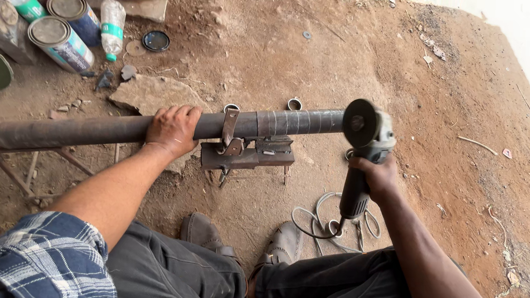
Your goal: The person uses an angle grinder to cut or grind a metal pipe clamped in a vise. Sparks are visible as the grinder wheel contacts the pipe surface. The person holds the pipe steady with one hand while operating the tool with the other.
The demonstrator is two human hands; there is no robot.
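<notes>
A long dark steel pipe [89, 130] lies level across a rusty clamp stand [247, 154] on the dirt floor. My left hand [173, 129] is wrapped over the pipe just left of the clamp. My right hand [377, 177] grips the body of a grey angle grinder [365, 152]. Its disc [358, 123] sits against the pipe's right end, where the pipe is lighter and ringed with marks. The grinder's cable [321, 218] coils on the ground by my right shoe.
Two tin cans [60, 42] and plastic bottles [112, 21] stand at the top left, beside a flat stone [149, 92]. A metal frame [17, 170] props the pipe's left end. My shoes [282, 243] rest below the clamp. Bare dirt spreads to the right.
</notes>
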